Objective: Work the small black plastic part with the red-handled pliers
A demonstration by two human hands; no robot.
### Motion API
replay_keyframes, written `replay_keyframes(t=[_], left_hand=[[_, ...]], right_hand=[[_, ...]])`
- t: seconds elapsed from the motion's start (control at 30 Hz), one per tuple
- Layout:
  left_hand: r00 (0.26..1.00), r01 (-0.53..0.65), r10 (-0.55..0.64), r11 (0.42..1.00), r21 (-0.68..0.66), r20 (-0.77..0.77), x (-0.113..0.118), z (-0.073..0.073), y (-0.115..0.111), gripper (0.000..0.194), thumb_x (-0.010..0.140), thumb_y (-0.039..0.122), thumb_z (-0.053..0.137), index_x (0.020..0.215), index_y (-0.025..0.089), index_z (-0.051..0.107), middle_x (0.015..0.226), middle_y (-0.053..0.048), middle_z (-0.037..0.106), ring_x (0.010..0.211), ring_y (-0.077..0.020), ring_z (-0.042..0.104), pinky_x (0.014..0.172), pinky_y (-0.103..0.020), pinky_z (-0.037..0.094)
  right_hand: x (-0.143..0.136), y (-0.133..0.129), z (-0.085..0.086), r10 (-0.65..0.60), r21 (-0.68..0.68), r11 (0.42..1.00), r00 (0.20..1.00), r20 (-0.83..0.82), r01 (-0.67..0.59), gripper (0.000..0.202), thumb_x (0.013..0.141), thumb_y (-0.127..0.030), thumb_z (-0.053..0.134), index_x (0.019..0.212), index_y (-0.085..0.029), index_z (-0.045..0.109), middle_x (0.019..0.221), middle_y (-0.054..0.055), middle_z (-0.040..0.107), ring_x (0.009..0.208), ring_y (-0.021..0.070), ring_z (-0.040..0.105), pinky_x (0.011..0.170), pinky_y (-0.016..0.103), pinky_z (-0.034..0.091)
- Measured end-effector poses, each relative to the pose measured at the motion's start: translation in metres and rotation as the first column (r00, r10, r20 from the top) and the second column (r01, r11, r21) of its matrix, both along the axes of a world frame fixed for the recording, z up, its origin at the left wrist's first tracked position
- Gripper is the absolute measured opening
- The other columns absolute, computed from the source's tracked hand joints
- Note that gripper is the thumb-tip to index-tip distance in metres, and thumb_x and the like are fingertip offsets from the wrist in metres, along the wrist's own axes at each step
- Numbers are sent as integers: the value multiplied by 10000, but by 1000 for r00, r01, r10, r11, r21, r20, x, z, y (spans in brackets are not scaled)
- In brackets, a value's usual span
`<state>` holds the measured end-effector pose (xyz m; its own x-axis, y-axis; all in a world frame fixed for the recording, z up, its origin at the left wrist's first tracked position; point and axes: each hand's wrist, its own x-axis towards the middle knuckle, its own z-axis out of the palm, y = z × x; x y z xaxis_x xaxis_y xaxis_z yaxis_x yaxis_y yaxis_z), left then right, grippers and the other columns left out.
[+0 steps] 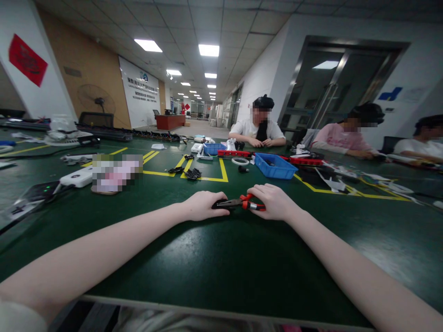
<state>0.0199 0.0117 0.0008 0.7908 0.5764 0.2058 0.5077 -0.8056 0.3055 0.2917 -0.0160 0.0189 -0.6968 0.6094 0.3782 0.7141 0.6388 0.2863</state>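
Observation:
Red-and-black handles of long-nose pliers [237, 202] are gripped in my right hand [273, 201], their metal jaws pointing left. Between the fingers of my left hand [202, 205] is a small black part [218, 203], mostly covered by the fingers. The plier tips reach this part at my left fingertips; whether they clamp it I cannot tell. Both hands are just above the green table [194, 267]. Beyond my left hand lie clusters of small black parts [193, 174] near yellow tape lines.
Farther back stand a blue bin [275, 166], a white tape roll [240, 161] and a small black cylinder [243, 169]. On the left are a white power strip [78, 177] and a blurred pinkish object [116, 175]. Several people sit across the table.

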Motion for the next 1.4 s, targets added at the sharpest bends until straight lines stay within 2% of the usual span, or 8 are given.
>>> replay_keyframes(t=[0.27, 0.43, 0.6, 0.93, 1.17, 1.4], left_hand=[[1000, 7, -6, 1000, 18, -12, 0, 2, -2, 417, 888, 572, 512, 1119, 229, 554, 976, -46, 696, 841, -236, 666, 661, -271, 447], [1000, 14, -14, 1000, 8, -6, 0, 1, -2, 415, 882, 560, 530, 1138, 233, 550, 1008, -47, 696, 854, -229, 666, 665, -264, 445], [1000, 17, -16, 1000, 21, -13, 0, 1, -1, 410, 886, 558, 526, 1132, 230, 549, 1006, -47, 695, 852, -238, 666, 665, -276, 455], [1000, 10, -10, 1000, 29, -4, 0, 1, -2, 405, 882, 553, 536, 1124, 228, 554, 986, -45, 695, 839, -227, 663, 655, -262, 438], [1000, 14, -14, 1000, 25, 3, 0, 2, -3, 387, 889, 549, 526, 1100, 228, 573, 956, -39, 697, 812, -223, 657, 646, -264, 433], [1000, 25, -25, 999, 31, -2, 0, 2, -3, 388, 883, 557, 524, 1043, 208, 582, 901, -39, 681, 775, -205, 639, 612, -246, 402]], right_hand=[[0, -2, -4, -14, -33, 999, 1000, -18, 13, 337, 775, -354, 609, 1044, -150, 591, 937, 104, 652, 750, 202, 599, 680, 317, 419], [-3, -6, -5, -4, -30, 1000, 999, -43, 3, 392, 827, -451, 580, 1098, -168, 592, 938, 97, 650, 757, 205, 604, 666, 319, 429], [-5, -6, -6, -5, -22, 1000, 1000, -28, 4, 442, 824, -524, 579, 1078, -162, 594, 939, 101, 650, 754, 209, 601, 673, 324, 431], [-5, -4, -5, 17, 8, 1000, 1000, -24, -17, 441, 829, -514, 581, 1090, -159, 594, 988, 114, 660, 816, 228, 609, 731, 353, 419], [-6, -4, -4, 54, 63, 997, 998, -29, -52, 434, 827, -493, 584, 1094, -151, 602, 958, 116, 665, 874, 247, 603, 880, 422, 385], [-4, -2, -4, 51, 63, 997, 998, -25, -49, 425, 842, -490, 563, 1101, -154, 588, 970, 117, 658, 886, 247, 598, 887, 418, 379]])
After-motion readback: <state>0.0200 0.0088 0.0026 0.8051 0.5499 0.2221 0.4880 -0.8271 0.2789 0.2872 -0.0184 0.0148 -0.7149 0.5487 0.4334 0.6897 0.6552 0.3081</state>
